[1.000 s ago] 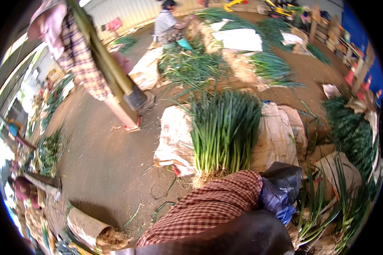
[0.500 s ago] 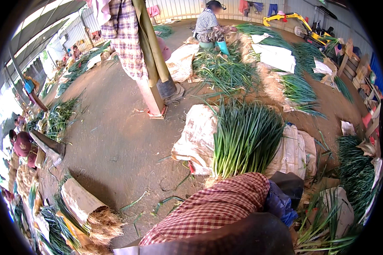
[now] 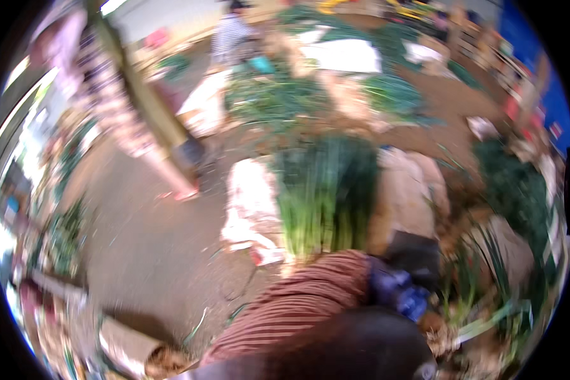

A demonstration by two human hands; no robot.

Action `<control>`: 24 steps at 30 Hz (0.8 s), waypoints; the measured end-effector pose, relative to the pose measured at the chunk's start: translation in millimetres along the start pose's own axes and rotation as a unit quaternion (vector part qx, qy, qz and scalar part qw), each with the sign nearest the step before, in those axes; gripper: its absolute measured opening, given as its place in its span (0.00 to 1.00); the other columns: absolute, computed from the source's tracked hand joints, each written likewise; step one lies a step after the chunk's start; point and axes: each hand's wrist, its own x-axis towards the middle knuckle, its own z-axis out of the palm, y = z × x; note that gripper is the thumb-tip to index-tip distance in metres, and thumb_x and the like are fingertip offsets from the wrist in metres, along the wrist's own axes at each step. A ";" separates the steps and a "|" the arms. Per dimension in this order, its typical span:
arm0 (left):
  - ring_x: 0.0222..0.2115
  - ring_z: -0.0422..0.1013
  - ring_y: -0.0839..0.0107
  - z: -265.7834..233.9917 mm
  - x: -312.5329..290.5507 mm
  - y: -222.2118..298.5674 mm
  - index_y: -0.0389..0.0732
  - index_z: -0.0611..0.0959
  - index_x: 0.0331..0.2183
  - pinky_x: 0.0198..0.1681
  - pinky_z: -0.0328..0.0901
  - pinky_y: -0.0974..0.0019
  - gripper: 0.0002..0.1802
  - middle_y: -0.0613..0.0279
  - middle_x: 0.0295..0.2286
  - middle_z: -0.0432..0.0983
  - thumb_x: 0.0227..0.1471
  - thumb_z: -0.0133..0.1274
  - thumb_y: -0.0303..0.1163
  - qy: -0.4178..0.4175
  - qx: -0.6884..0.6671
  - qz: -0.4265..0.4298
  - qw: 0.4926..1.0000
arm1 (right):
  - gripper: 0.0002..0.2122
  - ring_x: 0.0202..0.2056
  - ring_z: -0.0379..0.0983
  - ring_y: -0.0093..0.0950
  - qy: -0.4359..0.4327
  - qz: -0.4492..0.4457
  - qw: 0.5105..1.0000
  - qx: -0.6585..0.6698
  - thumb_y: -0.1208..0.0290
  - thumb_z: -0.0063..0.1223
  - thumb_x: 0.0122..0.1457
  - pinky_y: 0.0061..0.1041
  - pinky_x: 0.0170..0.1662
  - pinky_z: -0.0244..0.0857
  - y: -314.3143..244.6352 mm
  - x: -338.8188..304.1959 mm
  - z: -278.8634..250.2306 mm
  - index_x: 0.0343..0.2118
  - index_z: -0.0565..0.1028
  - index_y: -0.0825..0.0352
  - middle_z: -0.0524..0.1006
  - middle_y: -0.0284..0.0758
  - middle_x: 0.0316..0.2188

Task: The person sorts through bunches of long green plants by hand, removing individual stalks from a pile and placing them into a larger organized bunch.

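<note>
A red-and-white checked sleeve [image 3: 291, 304] on my left arm reaches up from the lower edge and bends to the right. Crumpled blue plastic [image 3: 408, 294] covers its far end. A blurred tan patch [image 3: 431, 322] just below may be part of my left hand; its fingers cannot be made out. Beside it lies a pale-stemmed green onion [image 3: 487, 324]. A dense bundle of green onions [image 3: 326, 196] stands beyond the sleeve, its root ends partly hidden. My right hand is not visible. A dark smooth surface [image 3: 316, 348] covers the bottom middle.
Pale sacks [image 3: 253, 209] flank the bundle. A wrapped root bundle [image 3: 130, 345] lies at lower left. A post hung with checked cloth [image 3: 111, 88] stands at left. Farther back, a person [image 3: 231, 38] sits by loose onions [image 3: 272, 98]. More onions [image 3: 510, 190] line the right.
The whole view has shifted and blurred, moving the standing bundle and post leftward. A pale-stemmed onion with roots now shows beside the blue plastic at lower right.
</note>
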 end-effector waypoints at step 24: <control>0.49 0.68 0.64 -16.0 40.8 -42.0 0.37 0.72 0.53 0.52 0.67 0.60 0.28 0.58 0.44 0.74 0.46 0.53 0.19 0.077 -0.168 -0.125 0.975 | 0.25 0.61 0.54 0.44 0.002 0.259 0.747 -0.613 0.60 0.42 0.60 0.52 0.61 0.44 137.7 30.5 -138.8 0.59 0.63 0.65 0.62 0.42 0.59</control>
